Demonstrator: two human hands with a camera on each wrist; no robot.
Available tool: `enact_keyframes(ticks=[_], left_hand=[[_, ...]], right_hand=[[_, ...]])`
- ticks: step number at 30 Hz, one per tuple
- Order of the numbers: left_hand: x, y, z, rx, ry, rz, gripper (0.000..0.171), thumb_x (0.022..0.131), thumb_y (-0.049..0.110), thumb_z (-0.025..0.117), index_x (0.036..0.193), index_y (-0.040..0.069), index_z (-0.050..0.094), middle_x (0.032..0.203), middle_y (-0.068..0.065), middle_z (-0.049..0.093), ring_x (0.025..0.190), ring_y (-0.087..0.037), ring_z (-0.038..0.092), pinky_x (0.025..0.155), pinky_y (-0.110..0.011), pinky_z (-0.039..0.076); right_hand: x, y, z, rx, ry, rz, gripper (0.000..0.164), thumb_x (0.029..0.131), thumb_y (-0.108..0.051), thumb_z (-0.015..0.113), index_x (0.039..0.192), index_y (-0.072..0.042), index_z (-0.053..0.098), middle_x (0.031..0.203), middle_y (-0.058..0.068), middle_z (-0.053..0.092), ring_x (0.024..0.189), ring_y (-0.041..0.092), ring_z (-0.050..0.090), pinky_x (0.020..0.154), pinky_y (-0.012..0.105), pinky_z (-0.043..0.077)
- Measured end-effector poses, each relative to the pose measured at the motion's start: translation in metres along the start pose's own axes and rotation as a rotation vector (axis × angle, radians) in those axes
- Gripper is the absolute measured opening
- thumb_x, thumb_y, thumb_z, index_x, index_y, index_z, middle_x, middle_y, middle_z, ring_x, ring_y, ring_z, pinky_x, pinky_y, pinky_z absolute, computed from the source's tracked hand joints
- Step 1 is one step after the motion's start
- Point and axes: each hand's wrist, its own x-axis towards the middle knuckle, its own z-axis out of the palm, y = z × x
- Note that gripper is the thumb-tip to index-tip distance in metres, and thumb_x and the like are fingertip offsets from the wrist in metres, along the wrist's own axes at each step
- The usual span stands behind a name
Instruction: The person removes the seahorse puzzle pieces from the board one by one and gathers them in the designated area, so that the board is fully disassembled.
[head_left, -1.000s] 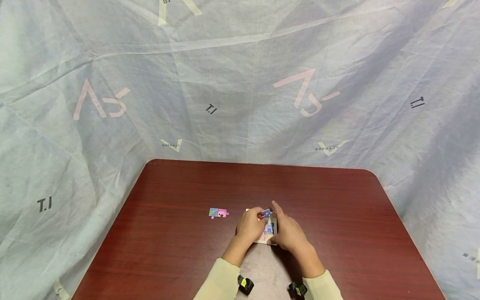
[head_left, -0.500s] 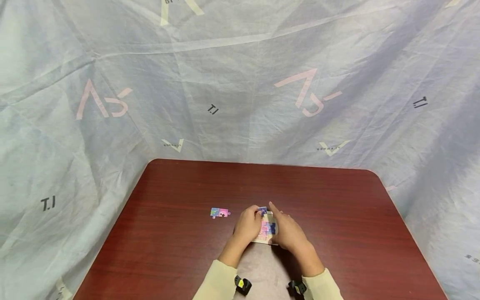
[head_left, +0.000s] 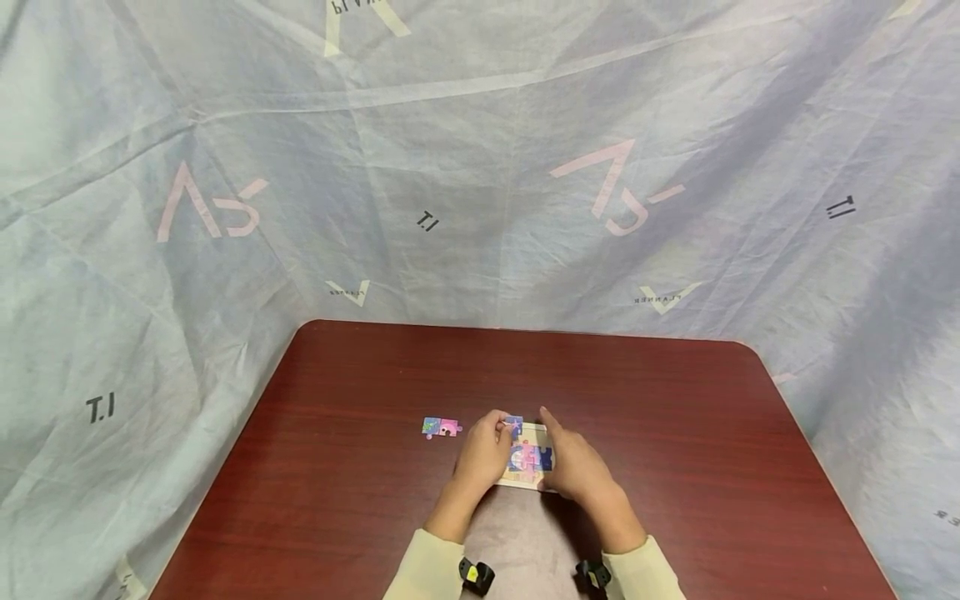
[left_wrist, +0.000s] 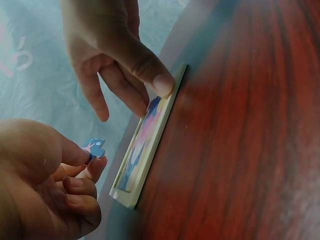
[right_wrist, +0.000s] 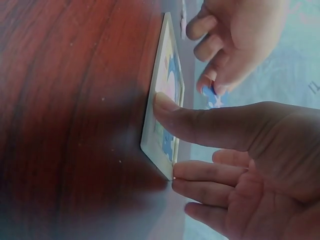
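Star-printed jigsaw piece (head_left: 515, 423) sits pinched in our left hand (head_left: 481, 450), raised near the far edge of the puzzle tray (head_left: 525, 486), which our right hand (head_left: 579, 465), thumb and fingers apart, braces on the bench (head_left: 360, 500); slackened bracing could let pressing skew it.

Pale printed drapes (head_left: 480, 167) behind reddish-brown table (head_left: 360, 367)

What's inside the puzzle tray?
Pink and blue pieces toward the near edge, pale base beyond. In the head view, the left hand and right hand partly cover the tray; contents behind them are hidden.
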Motion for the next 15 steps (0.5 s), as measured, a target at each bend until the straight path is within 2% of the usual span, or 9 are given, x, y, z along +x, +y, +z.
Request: enact_keyframes(ticks=[4, 8, 11, 15], left_hand=[[-0.003, -0.003, -0.004, 0.010, 0.021, -0.014, 0.023, 0.102, 0.013, 0.064, 0.124, 0.008, 0.069, 0.092, -0.002, 0.072, 0.078, -0.011, 0.062, 0.071, -0.031, 0.052], [-0.004, -0.006, -0.008, 0.087, 0.081, -0.030, 0.020, 0.101, 0.014, 0.068, 0.120, 0.011, 0.071, 0.090, -0.001, 0.071, 0.078, -0.013, 0.063, 0.069, -0.033, 0.051], [-0.005, -0.009, -0.012, 0.140, 0.123, -0.046, 0.016, 0.099, 0.015, 0.070, 0.115, 0.012, 0.073, 0.091, -0.001, 0.072, 0.082, -0.017, 0.067, 0.070, -0.037, 0.053], [-0.005, -0.012, -0.017, 0.157, 0.144, -0.070, 0.011, 0.097, 0.014, 0.071, 0.108, 0.012, 0.075, 0.094, -0.002, 0.071, 0.083, -0.017, 0.067, 0.070, -0.038, 0.053]], right_hand=[[0.001, -0.001, -0.001, -0.009, 0.000, -0.009, 0.128, 0.054, -0.003, 0.102, 0.163, -0.005, 0.036, 0.129, 0.026, 0.072, 0.100, 0.032, 0.072, 0.084, 0.047, 0.058], [0.001, -0.002, -0.001, -0.012, -0.005, -0.007, 0.129, 0.054, -0.003, 0.102, 0.163, -0.005, 0.035, 0.122, 0.027, 0.074, 0.091, 0.028, 0.069, 0.081, 0.046, 0.058], [0.000, -0.002, -0.001, -0.015, -0.004, -0.004, 0.129, 0.053, -0.002, 0.103, 0.163, -0.004, 0.036, 0.121, 0.028, 0.074, 0.089, 0.027, 0.068, 0.081, 0.046, 0.058], [0.000, -0.003, -0.002, -0.021, -0.004, -0.005, 0.129, 0.053, -0.002, 0.102, 0.163, -0.004, 0.035, 0.122, 0.029, 0.073, 0.091, 0.028, 0.068, 0.083, 0.046, 0.058]])
